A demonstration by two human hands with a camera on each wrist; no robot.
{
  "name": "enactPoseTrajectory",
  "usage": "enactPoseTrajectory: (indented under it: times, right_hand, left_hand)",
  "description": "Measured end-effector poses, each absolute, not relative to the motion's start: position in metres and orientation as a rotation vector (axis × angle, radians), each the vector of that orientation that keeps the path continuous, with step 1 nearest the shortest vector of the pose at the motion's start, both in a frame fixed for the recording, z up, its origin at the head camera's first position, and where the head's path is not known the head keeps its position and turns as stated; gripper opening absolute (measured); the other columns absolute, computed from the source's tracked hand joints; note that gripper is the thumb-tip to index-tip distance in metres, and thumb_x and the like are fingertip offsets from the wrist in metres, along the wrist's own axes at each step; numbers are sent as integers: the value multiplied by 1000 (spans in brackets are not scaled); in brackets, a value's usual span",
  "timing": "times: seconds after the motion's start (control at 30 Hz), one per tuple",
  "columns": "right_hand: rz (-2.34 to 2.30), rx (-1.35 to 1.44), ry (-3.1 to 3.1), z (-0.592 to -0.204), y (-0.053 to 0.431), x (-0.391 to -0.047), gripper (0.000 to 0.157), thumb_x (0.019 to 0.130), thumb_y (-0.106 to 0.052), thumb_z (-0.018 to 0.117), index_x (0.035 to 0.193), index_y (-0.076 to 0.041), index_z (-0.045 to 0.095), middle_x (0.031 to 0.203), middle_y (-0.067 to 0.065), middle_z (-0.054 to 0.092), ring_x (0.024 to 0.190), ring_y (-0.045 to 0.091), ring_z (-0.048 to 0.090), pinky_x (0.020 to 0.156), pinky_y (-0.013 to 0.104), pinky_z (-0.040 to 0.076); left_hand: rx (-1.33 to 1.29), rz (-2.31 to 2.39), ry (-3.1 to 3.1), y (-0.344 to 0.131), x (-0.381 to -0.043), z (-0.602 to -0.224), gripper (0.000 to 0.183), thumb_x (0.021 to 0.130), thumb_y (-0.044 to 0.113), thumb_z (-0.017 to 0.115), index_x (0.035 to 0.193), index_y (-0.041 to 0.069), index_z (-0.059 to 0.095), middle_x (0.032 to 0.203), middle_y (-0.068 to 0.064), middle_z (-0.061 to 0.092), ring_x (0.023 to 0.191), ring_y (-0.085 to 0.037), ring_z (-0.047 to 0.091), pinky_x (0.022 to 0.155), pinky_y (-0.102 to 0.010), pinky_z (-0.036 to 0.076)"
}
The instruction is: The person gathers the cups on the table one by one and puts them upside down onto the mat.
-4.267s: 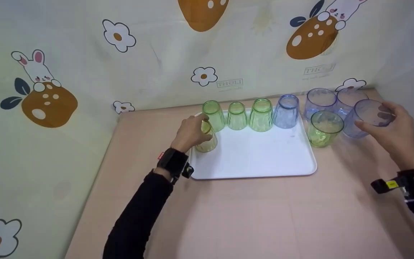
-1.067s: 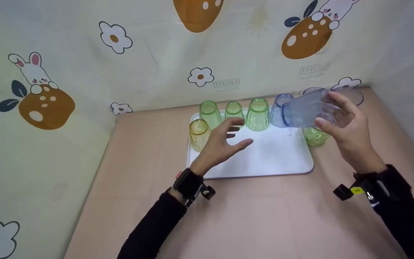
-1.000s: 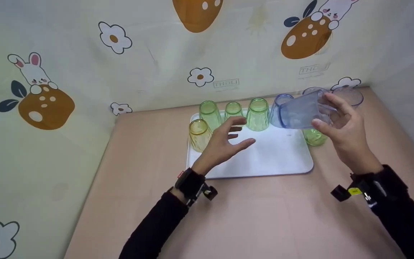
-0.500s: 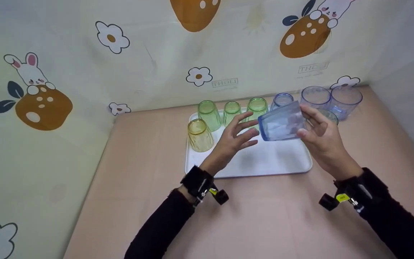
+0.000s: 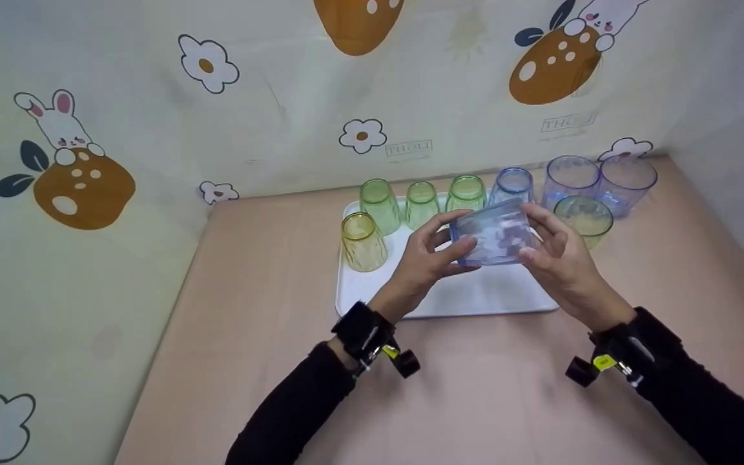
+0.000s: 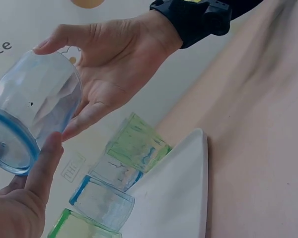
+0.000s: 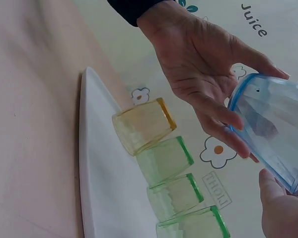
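Observation:
A clear blue drinking glass (image 5: 495, 236) is held on its side above the white tray (image 5: 378, 300), between both hands. My left hand (image 5: 423, 258) grips its thick-bottomed end, thumb in front. The wider rim end is pinched between thumb and fingers of my right hand (image 5: 566, 265). In the left wrist view the glass (image 6: 42, 91) spans the gap between the two hands. On the tray, upside down, stand a yellow glass (image 5: 363, 245), green glasses (image 5: 380, 206) in a row, and a blue glass (image 5: 514, 184) at the back right corner.
Right of the tray an upright green glass (image 5: 584, 219) stands in front of two upright blue glasses (image 5: 571, 181). A patterned sheet (image 5: 281, 129) hangs behind the pinkish table (image 5: 268, 290). Bare table surface lies in front of the tray.
The left hand has let go of the yellow glass and moved right onto the blue glass. The right hand has lifted that glass from the right, tipped it sideways and brought it over the tray.

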State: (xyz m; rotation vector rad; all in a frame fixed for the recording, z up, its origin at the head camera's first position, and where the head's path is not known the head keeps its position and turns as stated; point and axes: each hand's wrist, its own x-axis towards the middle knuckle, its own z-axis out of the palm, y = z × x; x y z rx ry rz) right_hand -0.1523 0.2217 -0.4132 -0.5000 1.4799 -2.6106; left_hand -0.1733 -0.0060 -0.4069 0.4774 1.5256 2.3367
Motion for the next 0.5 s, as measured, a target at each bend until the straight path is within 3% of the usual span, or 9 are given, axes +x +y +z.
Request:
enactPoseTrajectory:
  times: [0.33, 0.5]
  right_hand:
    - [-2463, -476, 1603, -418, 225, -151, 82, 90, 12, 62, 155, 5, 12, 158, 19, 19, 139, 29, 34, 107, 33, 41]
    - [-2441, -532, 1669, -421, 229, -153, 81, 88, 17, 62, 155, 7, 18, 157, 19, 23, 135, 28, 40, 102, 30, 46]
  left_hand:
    - [433, 2305, 1609, -9, -173, -410, 44, 93, 6, 73, 136, 11, 62, 121, -20, 59, 102, -30, 66, 84, -48, 57]
    - [442, 2295, 1661, -14, -174, -408, 46, 92, 6, 74, 137, 12, 63, 122, -21, 59, 100, -30, 66, 84, -46, 57]
